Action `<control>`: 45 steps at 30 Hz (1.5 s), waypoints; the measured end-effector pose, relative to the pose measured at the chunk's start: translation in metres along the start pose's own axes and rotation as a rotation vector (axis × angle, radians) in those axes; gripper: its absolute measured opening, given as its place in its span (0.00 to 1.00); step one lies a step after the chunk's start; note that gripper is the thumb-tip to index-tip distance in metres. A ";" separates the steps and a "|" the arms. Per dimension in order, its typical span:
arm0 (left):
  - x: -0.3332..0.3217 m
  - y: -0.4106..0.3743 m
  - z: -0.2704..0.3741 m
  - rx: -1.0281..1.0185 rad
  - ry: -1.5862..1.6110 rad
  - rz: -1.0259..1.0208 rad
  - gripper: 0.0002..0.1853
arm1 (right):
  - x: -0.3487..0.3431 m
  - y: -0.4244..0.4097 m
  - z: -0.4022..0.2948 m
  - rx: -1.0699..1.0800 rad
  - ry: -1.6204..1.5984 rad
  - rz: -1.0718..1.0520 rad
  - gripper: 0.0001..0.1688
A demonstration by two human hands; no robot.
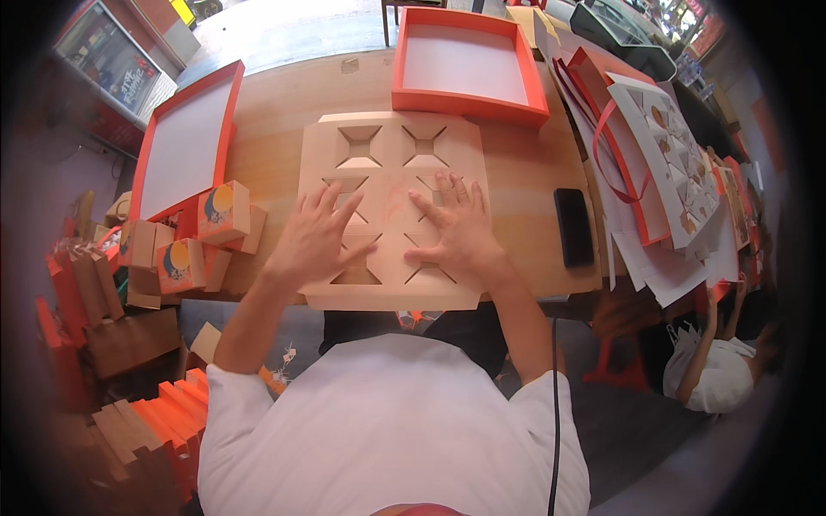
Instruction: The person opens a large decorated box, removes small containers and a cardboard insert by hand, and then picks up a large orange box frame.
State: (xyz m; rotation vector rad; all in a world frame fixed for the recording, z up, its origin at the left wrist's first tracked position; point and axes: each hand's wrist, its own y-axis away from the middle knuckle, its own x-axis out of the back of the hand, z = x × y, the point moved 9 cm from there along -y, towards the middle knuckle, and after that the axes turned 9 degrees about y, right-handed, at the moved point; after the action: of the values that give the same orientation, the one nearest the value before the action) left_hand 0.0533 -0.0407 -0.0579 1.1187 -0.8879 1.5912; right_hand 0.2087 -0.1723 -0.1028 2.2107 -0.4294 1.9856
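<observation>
A tan cardboard insert [390, 148] lies before me at the table's near edge, with several square cut-outs in two columns and flaps folded down inside them. My left hand [316, 235] rests with fingers spread over the left column, at the middle and lower cut-outs. Over the right column lies my right hand [455, 226], its fingers also spread, the thumb by the lowest cut-out. Neither hand grips anything. Parts of the middle and lower cut-outs are hidden beneath the hands. The insert's near edge juts slightly past the table's edge.
An orange-rimmed box tray [470, 106] sits behind the insert; another tray [233, 90] leans at the left beside small printed boxes [222, 209]. A black phone [573, 227] lies right. Paper bags and a white insert [664, 155] are piled farther right, near another person [710, 374].
</observation>
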 end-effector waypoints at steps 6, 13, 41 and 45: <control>-0.035 -0.115 -0.063 0.188 -0.089 0.208 0.48 | -0.001 0.001 -0.003 0.035 -0.015 0.036 0.62; -0.050 -0.128 -0.079 0.268 -0.090 0.128 0.49 | 0.002 -0.003 -0.003 0.026 0.018 -0.027 0.64; -0.053 -0.123 -0.069 0.139 -0.122 0.131 0.40 | -0.018 -0.090 0.045 -0.160 0.079 0.137 0.55; -0.027 -0.139 -0.081 0.162 -0.018 0.097 0.32 | -0.015 -0.087 0.047 -0.171 0.060 0.097 0.54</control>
State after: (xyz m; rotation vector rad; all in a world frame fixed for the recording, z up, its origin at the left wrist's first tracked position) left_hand 0.1699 0.0630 -0.1041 1.2199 -0.8480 1.7611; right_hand 0.2777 -0.1014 -0.1161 2.0579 -0.6839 1.9744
